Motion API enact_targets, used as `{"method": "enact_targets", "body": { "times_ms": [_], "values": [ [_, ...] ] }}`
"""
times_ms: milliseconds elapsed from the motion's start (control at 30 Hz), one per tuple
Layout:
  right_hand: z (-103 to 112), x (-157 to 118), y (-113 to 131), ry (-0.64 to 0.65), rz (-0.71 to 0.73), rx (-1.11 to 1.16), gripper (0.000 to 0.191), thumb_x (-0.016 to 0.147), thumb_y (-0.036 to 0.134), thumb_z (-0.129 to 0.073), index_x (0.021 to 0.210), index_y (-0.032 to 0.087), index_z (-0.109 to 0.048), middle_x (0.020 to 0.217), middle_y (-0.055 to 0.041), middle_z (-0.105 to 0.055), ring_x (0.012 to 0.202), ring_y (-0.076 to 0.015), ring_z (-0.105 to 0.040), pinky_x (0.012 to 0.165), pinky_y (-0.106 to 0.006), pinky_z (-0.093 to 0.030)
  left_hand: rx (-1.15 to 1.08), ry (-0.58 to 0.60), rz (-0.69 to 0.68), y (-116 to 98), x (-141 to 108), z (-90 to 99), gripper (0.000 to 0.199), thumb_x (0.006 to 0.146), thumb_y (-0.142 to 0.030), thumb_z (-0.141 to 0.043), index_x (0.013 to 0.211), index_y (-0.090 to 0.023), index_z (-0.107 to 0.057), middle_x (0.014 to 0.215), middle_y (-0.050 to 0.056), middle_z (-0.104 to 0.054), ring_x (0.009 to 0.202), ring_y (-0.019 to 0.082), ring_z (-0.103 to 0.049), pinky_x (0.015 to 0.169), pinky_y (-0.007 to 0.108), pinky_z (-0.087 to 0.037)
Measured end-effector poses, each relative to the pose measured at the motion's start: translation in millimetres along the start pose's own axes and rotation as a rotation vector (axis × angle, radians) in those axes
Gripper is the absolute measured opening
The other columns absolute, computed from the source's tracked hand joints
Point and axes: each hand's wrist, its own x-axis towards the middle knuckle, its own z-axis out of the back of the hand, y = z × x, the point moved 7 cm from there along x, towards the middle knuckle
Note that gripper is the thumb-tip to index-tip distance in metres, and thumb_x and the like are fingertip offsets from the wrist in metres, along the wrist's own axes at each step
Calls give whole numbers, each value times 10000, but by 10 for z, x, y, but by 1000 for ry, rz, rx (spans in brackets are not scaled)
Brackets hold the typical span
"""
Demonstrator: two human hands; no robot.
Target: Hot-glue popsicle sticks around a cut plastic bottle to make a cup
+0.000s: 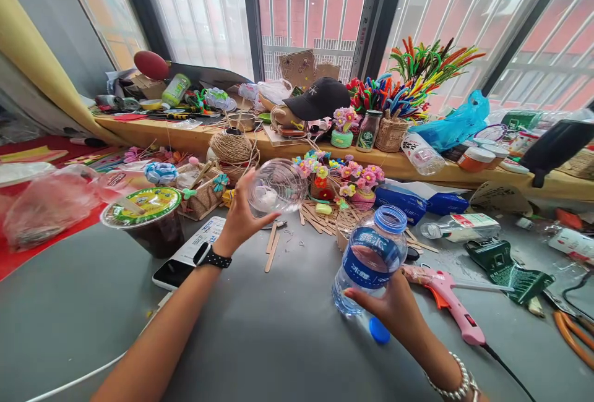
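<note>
My left hand (248, 213), with a watch on the wrist, is closed on a clear round plastic piece with ridged rings (281, 185); it is raised above the table. My right hand (394, 303) wraps round the lower side of a large clear water bottle (369, 260) with a blue label. The bottle leans slightly, its blue-ringed mouth uncapped, and its base is at the tabletop. A blue cap (379, 330) lies beside it, near my right thumb. My right fingers are mostly hidden behind the bottle.
A pink glue gun (457, 306) lies right of the bottle. On the left stand a lidded drink cup (148, 219) and a phone (174, 272). Wooden sticks (273, 250), a twine ball (232, 148) and pipe-cleaner flowers (364, 176) sit behind. Scissors (573, 334) are far right.
</note>
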Motion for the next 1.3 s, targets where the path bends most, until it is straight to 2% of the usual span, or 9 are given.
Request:
{"method": "enact_targets", "body": {
  "times_ms": [167,333,467,667,867,967,1033,1100,1300],
  "values": [
    [5,-14,-43,-18,-25,-41,634,585,523,-670,1082,172,-492,1062,-140,-609,982,-297,-578,799,-431,-481,94,81,-142,-165,-179,-96,881,663,-388,-686,1326,-222,-130,1339,179,-285,1262,312,-283,1004,523,-291],
    [74,-30,-13,-15,-5,-80,560,637,505,-634,1065,170,-499,1055,-128,-609,981,-273,-575,826,-421,-466,125,93,-195,-234,-243,-131,854,688,-338,-672,1329,-226,-119,1335,176,-283,1263,310,-284,995,523,-307],
    [207,18,82,-57,1,-121,552,640,502,-632,1056,166,-492,1005,-123,-621,926,-265,-594,785,-408,-483,138,98,-211,-239,-247,-123,832,686,-346,-674,1317,-229,-144,1327,168,-316,1275,313,-263,1009,534,-281],
    [211,89,195,-46,-57,-56,405,660,461,-633,943,190,-528,879,-71,-650,795,-213,-626,701,-344,-516,114,36,-118,-169,-187,41,875,648,-403,-700,1310,-230,-155,1366,160,-284,1273,305,-274,1007,501,-312],
    [109,172,202,-82,-84,47,436,632,458,-656,950,184,-535,870,-68,-646,786,-201,-623,677,-331,-526,161,-76,-106,-184,-121,239,907,633,-413,-707,1327,-215,-157,1366,161,-297,1259,307,-299,1018,501,-288],
    [71,348,249,-102,-85,104,479,609,461,-673,970,182,-530,889,-71,-638,776,-198,-615,668,-331,-518,180,-109,-106,-180,-106,309,936,613,-422,-717,1335,-210,-160,1372,162,-295,1258,319,-294,1017,504,-281],
    [31,525,283,-111,-94,177,528,604,462,-677,1018,178,-512,960,-85,-623,819,-203,-606,667,-320,-510,174,-131,-107,-184,-98,359,943,606,-414,-723,1338,-207,-165,1373,159,-295,1259,317,-291,1023,498,-276],
    [-28,736,330,-118,-75,214,533,599,467,-677,1010,171,-511,943,-82,-626,823,-204,-598,657,-308,-496,170,-158,-99,-189,-94,414,950,596,-404,-731,1339,-203,-174,1370,156,-298,1260,315,-289,1029,493,-272],
    [-330,1391,454,-179,41,127,476,601,435,-676,934,137,-511,873,-80,-617,741,-181,-573,651,-298,-451,152,-214,-8,-134,-133,518,975,584,-339,-749,1351,-196,-164,1372,151,-281,1259,316,-289,1038,493,-268]
  ]
}}
